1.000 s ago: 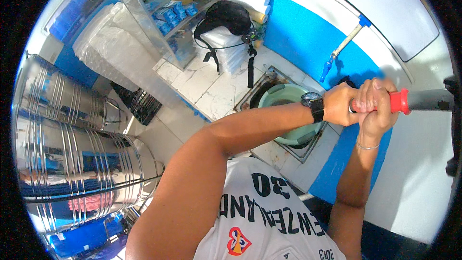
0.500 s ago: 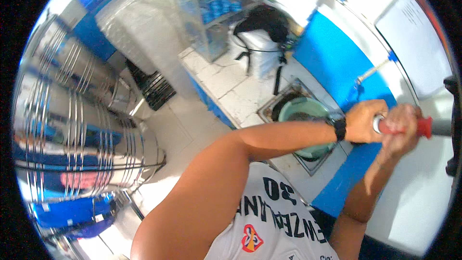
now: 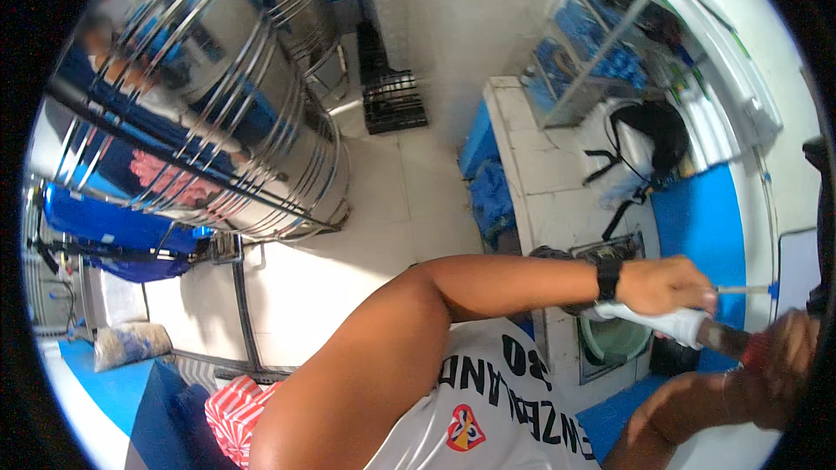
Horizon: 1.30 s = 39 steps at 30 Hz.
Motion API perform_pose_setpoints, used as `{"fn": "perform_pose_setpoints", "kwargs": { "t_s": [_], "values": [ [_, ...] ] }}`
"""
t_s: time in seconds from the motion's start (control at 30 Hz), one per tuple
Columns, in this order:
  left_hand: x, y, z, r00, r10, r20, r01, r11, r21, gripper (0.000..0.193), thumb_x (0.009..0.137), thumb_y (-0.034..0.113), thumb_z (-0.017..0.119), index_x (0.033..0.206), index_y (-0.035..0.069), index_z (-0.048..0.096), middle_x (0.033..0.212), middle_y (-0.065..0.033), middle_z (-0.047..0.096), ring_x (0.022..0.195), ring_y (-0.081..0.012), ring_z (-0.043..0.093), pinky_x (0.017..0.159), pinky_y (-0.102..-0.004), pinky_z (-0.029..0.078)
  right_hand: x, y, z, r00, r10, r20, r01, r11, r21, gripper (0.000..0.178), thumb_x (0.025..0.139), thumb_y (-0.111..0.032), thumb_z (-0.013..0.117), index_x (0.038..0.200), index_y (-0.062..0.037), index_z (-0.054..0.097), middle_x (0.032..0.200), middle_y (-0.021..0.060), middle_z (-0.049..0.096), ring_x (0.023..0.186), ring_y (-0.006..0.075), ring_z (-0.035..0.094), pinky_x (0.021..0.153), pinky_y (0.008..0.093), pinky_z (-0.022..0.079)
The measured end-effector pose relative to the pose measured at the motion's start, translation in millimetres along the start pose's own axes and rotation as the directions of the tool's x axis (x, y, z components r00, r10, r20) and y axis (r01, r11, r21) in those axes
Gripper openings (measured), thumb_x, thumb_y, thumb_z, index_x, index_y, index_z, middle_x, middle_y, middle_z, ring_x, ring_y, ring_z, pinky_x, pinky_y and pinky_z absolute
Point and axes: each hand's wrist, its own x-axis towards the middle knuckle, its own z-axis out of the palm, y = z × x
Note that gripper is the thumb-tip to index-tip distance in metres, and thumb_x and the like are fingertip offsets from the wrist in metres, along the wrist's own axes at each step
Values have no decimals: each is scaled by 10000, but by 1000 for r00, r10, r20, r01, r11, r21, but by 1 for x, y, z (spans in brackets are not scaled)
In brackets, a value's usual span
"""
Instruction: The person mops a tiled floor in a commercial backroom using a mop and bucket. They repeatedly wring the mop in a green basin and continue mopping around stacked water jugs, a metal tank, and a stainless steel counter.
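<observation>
2 hands grip 1 white-wrapped rod [image 3: 670, 322] above the green basin [image 3: 614, 341]: the left hand [image 3: 666, 285] is clamped around its pale end, the right hand [image 3: 788, 365] closed on its dark end, farther right of the basin.

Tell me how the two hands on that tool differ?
The left hand grips the tool's white part, sharp in view, with a black wristband behind it. The right hand holds the red end, blurred at the picture's rim, wrist bare as far as shows. Both close around the same tool above the sink.
</observation>
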Motion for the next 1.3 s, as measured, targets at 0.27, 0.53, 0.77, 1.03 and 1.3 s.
{"fn": "perform_pose_setpoints", "kwargs": {
  "t_s": [0.27,0.53,0.77,1.03,1.3],
  "values": [
    [-224,42,-86,593,25,-805,486,786,382,341,998,332,638,1088,4,663,895,-155,684,836,-324,682,791,-404,542,-60,82,221,776,598,201,-489,369,790,355,1025,-170,542,708,-157,385,613,-49,334,515,74,305,464,249,270],
    [-338,27,-99,412,-339,-846,859,455,236,182,866,238,721,976,97,754,768,-173,704,741,-353,700,663,-471,519,-104,50,336,829,451,331,-557,617,555,190,907,-192,660,971,-35,576,949,115,592,906,205,579,865,357,465],
    [-391,22,-136,508,-527,-681,859,255,444,219,861,280,727,999,114,763,821,-142,737,791,-335,722,710,-457,555,18,31,212,885,440,156,-281,237,930,157,948,-218,564,936,-71,509,837,67,460,783,189,443,745,365,390],
    [-415,-13,-169,583,-303,-754,807,115,579,349,791,357,789,1022,105,720,865,-111,726,858,-322,717,781,-461,563,-85,45,158,848,525,73,-249,274,929,249,989,-219,574,784,-144,455,723,10,392,644,150,375,657,321,379],
    [-395,-107,-65,613,-375,-695,787,223,575,466,790,334,798,1156,77,665,1050,-152,679,1062,-363,653,924,-485,525,-319,91,249,353,802,482,-933,341,116,142,940,-121,695,1059,-57,652,1264,126,641,1166,224,586,1053,365,415]
  ]
}}
